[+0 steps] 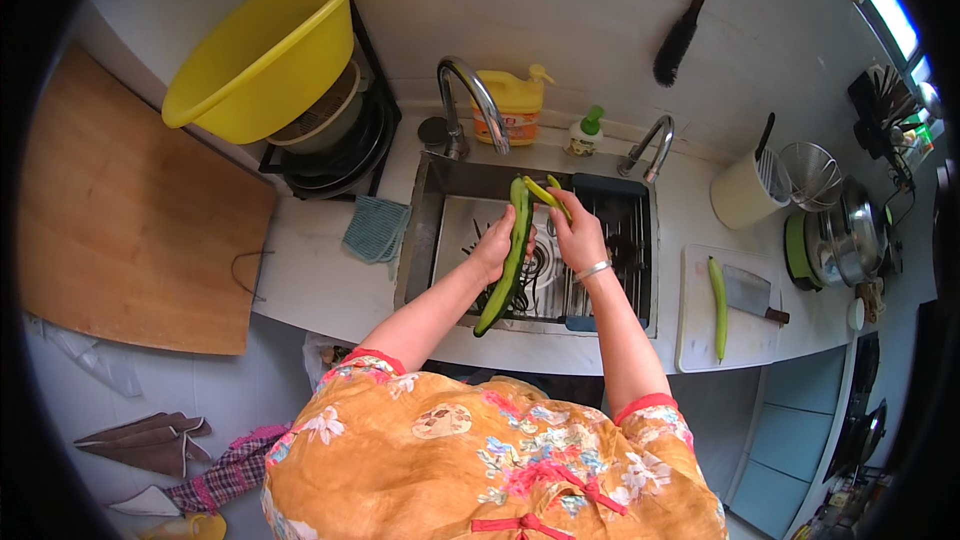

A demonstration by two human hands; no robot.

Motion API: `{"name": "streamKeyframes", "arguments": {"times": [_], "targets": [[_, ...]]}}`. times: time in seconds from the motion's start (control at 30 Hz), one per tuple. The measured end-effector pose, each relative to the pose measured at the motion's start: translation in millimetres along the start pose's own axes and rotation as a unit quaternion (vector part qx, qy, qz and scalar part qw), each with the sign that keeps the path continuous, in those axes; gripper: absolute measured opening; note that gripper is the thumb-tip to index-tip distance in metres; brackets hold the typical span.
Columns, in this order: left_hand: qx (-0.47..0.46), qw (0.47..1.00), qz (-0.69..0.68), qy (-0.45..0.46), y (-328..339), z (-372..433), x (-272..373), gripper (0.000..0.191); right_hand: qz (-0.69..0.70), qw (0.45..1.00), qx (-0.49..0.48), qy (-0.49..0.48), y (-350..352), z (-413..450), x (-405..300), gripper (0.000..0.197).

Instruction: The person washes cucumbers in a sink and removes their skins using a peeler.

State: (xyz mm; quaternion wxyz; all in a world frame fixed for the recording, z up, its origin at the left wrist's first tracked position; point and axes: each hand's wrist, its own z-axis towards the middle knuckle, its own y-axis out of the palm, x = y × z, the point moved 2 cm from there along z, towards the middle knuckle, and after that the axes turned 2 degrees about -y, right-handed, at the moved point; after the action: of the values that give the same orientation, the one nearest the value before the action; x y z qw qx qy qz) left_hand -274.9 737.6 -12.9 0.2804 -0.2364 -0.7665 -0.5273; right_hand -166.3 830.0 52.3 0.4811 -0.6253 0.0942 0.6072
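Note:
Over a stainless steel sink, my left hand grips a long, partly peeled cucumber that points up and slightly right. A yellow-handled peeler is in my right hand, close to the cucumber's upper end. Dark green peel strips lie in the sink below. On a white cutting board to the right rest a slim pale green peeled vegetable and a cleaver with a dark handle.
Two chrome faucets rise behind the sink, near a yellow detergent jug and a green-topped pump bottle. A blue cloth lies left. Further left are a yellow basin and a wooden board; strainers stand right.

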Motion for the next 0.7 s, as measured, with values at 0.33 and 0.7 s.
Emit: {"name": "streamKeyframes", "arguments": {"times": [0.33, 0.7], "targets": [[0.108, 0.993, 0.005, 0.047, -26, 26, -2, 0.044, -0.046, 0.998, -0.03, 0.0, 21, -48, -7, 0.027], [0.213, 0.951, -0.113, 0.192, -68, 44, 51, 0.042, -0.053, 0.991, -0.116, 0.025, 46, -136, 22, 0.028]]}}
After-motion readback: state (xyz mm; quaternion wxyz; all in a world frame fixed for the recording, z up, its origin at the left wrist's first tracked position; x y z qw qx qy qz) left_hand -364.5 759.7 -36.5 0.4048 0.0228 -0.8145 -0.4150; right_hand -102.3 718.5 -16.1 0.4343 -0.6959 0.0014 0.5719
